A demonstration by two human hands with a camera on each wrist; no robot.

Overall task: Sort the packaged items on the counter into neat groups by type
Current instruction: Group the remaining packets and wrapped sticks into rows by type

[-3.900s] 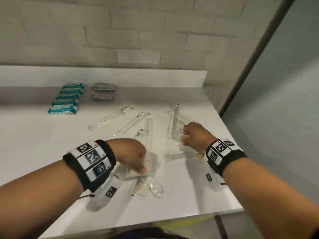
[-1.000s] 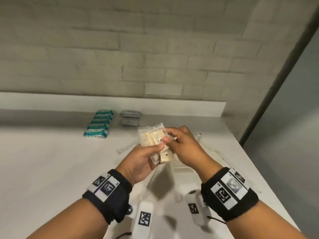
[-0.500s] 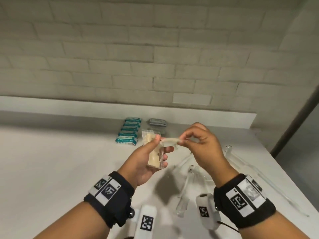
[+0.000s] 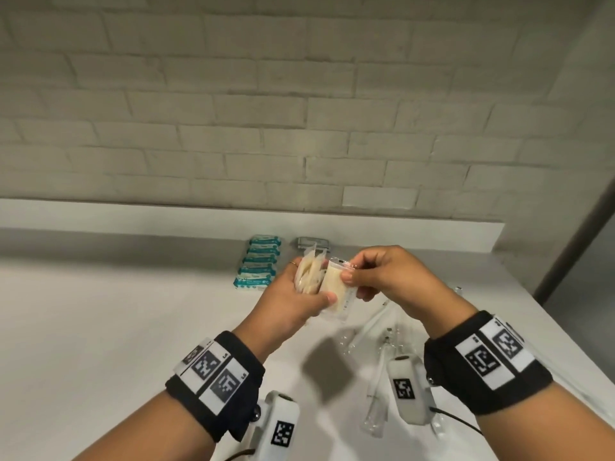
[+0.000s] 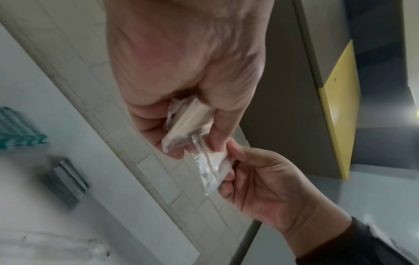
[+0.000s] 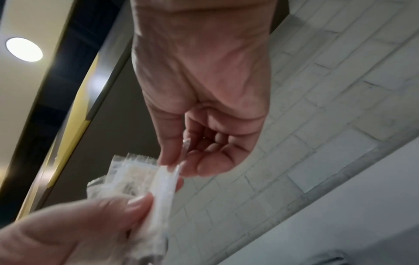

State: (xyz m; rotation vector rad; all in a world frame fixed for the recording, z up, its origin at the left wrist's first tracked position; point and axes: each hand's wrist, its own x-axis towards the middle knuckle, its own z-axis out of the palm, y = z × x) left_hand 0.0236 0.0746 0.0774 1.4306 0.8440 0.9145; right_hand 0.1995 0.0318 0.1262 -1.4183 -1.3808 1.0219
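Above the white counter point(image 4: 100, 327), between the two raised wrists, the left hand point(image 4: 293, 304) grips a small bundle of cream packets point(image 4: 307, 274), fingers behind and thumb pressed across the front; the bundle stands nearly upright, its long axis running up and away from the palm, the crimped top edges pointing toward the brick wall point(image 4: 233, 111); in the left wrist view the same bundle point(image 5: 188, 125) sits clamped between curled fingers and thumb; the right hand point(image 4: 392, 277) pinches one more cream packet point(image 4: 336, 291) by its clear upper end between thumb and forefinger, the other fingers loosely curled beneath; this packet also stands upright, long axis vertical, pressed flat against the front of the bundle, its lower end touching the left thumb; the right wrist view shows that packet point(image 6: 164, 188) edge-on, gripped at its top corner; on the counter behind the hands, near the wall, a row of teal packets point(image 4: 258, 267) lies stacked side by side, each with its long axis running left to right; just to the right of that row sit grey packets point(image 4: 312, 243), partly hidden by the bundle; below and right of the hands, long clear sleeves point(image 4: 376, 404) lie scattered, mostly pointing away from the person.
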